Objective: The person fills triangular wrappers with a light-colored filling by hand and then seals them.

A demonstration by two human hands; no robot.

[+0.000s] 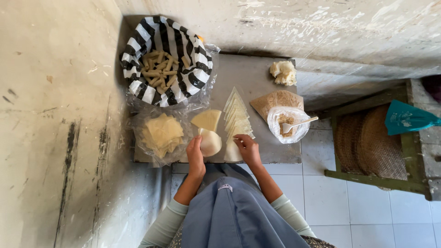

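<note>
Near tray (pixel 257 78) front edge: my left hand (pixel 195 154) steadies pale folded wrapper (pixel 210 142), fingers pressed on its edge; right hand (pixel 245 146) pinches next sheet from fanned row (pixel 237 120), within reach.

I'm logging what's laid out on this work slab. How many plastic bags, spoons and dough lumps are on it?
Plastic bags: 3, namely the striped bag of rolls, the clear bag of wrappers and the filling bag
Spoons: 1, the white spoon
Dough lumps: 1, the pale lump
Total: 5

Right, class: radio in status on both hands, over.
Left hand on round wrapper. Right hand at fanned wrapper row. Nothing between them.
</note>
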